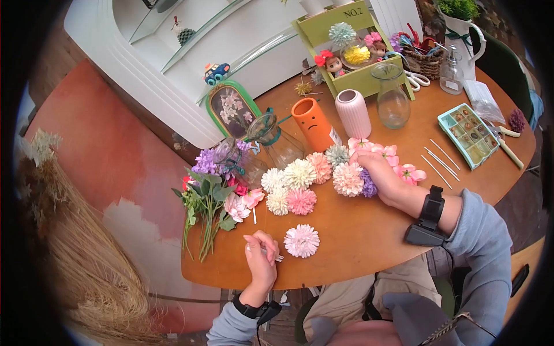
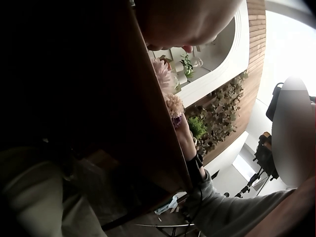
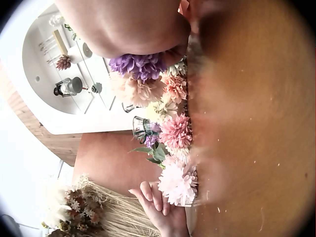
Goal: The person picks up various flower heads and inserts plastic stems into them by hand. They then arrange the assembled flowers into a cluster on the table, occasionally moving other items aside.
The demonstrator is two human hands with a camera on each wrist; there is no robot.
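Observation:
My left hand [image 1: 262, 262] is at the table's front edge, its fingers curled around a few thin white sticks [image 1: 278, 258]. A pale pink artificial flower head [image 1: 302, 240] lies just to its right. My right hand [image 1: 381, 177] grips a peach flower head [image 1: 348, 179] and a purple one [image 1: 368, 183]; its fingertips are hidden among the petals. In the right wrist view the peach head [image 3: 138, 91] and purple head [image 3: 138, 65] appear raised from the tabletop. Cream, coral and pink flower heads [image 1: 300, 202] cluster left of this hand; pink blossoms [image 1: 410, 174] lie beyond it.
Behind the flowers stand an orange vase [image 1: 314, 124], a pink ribbed vase [image 1: 353, 115] and a glass vase [image 1: 393, 98]. At left lie leafy stems [image 1: 208, 213]. White sticks [image 1: 441, 164], a compartment box [image 1: 468, 135] and pliers [image 1: 511, 150] are at right.

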